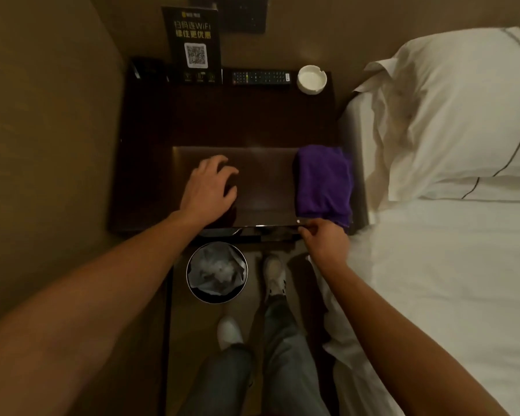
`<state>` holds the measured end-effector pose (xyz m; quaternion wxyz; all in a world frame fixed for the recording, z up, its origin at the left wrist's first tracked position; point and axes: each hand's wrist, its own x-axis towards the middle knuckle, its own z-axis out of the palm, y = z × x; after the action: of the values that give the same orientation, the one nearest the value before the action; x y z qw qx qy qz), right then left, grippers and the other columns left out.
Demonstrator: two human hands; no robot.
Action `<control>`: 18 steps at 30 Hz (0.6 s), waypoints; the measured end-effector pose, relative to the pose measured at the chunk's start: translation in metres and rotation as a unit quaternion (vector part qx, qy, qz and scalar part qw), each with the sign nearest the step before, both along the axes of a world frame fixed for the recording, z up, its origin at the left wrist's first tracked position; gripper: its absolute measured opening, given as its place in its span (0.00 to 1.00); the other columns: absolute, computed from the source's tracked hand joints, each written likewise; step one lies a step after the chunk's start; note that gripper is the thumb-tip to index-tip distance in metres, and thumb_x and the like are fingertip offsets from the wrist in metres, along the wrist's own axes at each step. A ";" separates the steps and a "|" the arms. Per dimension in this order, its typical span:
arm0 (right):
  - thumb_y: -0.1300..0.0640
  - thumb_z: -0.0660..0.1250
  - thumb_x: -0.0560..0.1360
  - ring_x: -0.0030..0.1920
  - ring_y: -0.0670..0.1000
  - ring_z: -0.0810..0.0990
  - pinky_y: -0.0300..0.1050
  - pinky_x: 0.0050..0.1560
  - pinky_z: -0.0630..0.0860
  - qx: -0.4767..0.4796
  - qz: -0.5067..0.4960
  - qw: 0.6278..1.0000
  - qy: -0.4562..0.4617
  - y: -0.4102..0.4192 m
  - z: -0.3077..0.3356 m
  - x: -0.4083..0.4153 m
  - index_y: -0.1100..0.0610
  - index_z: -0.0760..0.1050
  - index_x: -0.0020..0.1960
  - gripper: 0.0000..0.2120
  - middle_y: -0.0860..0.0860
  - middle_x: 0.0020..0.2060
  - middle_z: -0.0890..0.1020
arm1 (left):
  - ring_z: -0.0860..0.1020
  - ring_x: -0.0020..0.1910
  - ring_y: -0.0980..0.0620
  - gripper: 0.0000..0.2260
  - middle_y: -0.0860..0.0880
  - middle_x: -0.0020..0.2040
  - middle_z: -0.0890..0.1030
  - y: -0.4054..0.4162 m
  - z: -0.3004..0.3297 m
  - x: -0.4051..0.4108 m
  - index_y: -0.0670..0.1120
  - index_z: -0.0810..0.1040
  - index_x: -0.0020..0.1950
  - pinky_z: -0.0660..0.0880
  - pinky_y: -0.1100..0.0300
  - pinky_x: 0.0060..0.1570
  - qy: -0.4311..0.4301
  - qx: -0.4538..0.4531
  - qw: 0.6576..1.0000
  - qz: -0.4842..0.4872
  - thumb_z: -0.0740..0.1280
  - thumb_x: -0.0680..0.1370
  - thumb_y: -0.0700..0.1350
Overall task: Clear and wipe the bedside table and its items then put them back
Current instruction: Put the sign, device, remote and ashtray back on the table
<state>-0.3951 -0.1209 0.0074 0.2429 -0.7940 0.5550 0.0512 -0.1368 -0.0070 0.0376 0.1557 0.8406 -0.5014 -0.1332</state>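
The dark wooden bedside table (222,115) carries a glossy dark rectangular panel (264,181) on its front half. My left hand (209,187) lies palm down on the panel's left part, fingers apart and holding nothing. My right hand (321,238) pinches the panel's front right corner at the table's front edge. A folded purple cloth (323,183) lies on the table's right side, just beyond my right hand. Along the back stand a black WiFi sign with a QR code (194,46), a black remote (260,77) and a white ashtray (312,79).
A dark object (147,69) lies at the table's back left corner. A round bin with a plastic liner (216,271) stands on the floor under the front edge, next to my feet. A bed with a white pillow (451,115) borders the right; walls close the left and back.
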 end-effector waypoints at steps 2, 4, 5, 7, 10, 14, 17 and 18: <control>0.44 0.69 0.78 0.51 0.54 0.85 0.48 0.48 0.80 -0.003 -0.011 1.000 -0.002 0.004 -0.006 -0.002 0.47 0.82 0.60 0.13 0.50 0.49 0.87 | 0.68 0.72 0.43 0.17 0.43 0.72 0.70 0.017 -0.007 -0.006 0.47 0.76 0.68 0.70 0.45 0.69 0.007 0.001 1.000 0.000 0.69 0.79 0.48; 0.44 0.70 0.78 0.53 0.56 0.85 0.50 0.50 0.80 -0.013 -0.023 1.000 -0.015 0.004 -0.009 0.001 0.47 0.82 0.61 0.14 0.50 0.51 0.87 | 0.68 0.72 0.42 0.17 0.43 0.72 0.70 0.033 -0.014 -0.010 0.47 0.76 0.67 0.70 0.45 0.69 0.017 0.005 1.000 0.005 0.69 0.79 0.48; 0.43 0.70 0.77 0.54 0.56 0.85 0.51 0.51 0.80 -0.019 -0.028 0.999 -0.020 0.004 -0.011 0.003 0.47 0.82 0.61 0.15 0.51 0.52 0.87 | 0.68 0.72 0.42 0.17 0.43 0.72 0.70 0.041 -0.018 -0.012 0.47 0.77 0.67 0.70 0.45 0.68 0.023 0.008 1.000 0.010 0.69 0.79 0.47; 0.42 0.70 0.77 0.55 0.58 0.84 0.51 0.52 0.80 -0.031 -0.032 0.999 -0.018 0.002 -0.016 0.010 0.48 0.82 0.61 0.16 0.52 0.53 0.87 | 0.69 0.71 0.42 0.16 0.43 0.71 0.71 0.055 -0.026 -0.012 0.46 0.77 0.66 0.70 0.44 0.68 0.031 0.013 0.999 0.017 0.69 0.79 0.47; 0.42 0.70 0.77 0.51 0.57 0.85 0.50 0.50 0.80 -0.045 -0.021 0.999 0.001 -0.003 -0.024 0.019 0.49 0.83 0.58 0.14 0.52 0.49 0.87 | 0.70 0.70 0.42 0.15 0.43 0.70 0.72 0.071 -0.037 -0.011 0.46 0.78 0.65 0.71 0.44 0.66 0.036 0.011 0.999 0.028 0.69 0.79 0.46; 0.46 0.70 0.78 0.49 0.57 0.84 0.50 0.50 0.80 -0.044 -0.016 0.999 0.009 -0.008 -0.034 0.026 0.49 0.84 0.52 0.08 0.53 0.47 0.87 | 0.70 0.69 0.43 0.14 0.44 0.69 0.73 0.088 -0.047 -0.006 0.46 0.79 0.63 0.71 0.45 0.65 0.038 0.018 0.998 0.050 0.69 0.78 0.46; 0.48 0.68 0.80 0.49 0.59 0.84 0.52 0.50 0.79 -0.036 -0.020 0.999 0.005 -0.008 -0.036 0.029 0.51 0.83 0.50 0.08 0.55 0.46 0.86 | 0.71 0.68 0.41 0.14 0.43 0.68 0.74 0.098 -0.051 -0.002 0.45 0.79 0.63 0.72 0.44 0.63 0.033 0.020 0.998 0.058 0.69 0.78 0.45; 0.49 0.68 0.80 0.49 0.59 0.84 0.53 0.51 0.80 -0.031 -0.018 0.999 0.003 -0.007 -0.036 0.030 0.51 0.84 0.51 0.08 0.56 0.46 0.86 | 0.71 0.68 0.41 0.14 0.43 0.68 0.74 0.101 -0.052 -0.001 0.45 0.79 0.63 0.72 0.45 0.63 0.033 0.019 0.997 0.063 0.69 0.78 0.44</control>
<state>-0.3655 -0.1281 -0.0289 0.2178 -0.7907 0.5713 0.0321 -0.1382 0.0936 -0.0143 0.1638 0.8684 -0.4398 -0.1603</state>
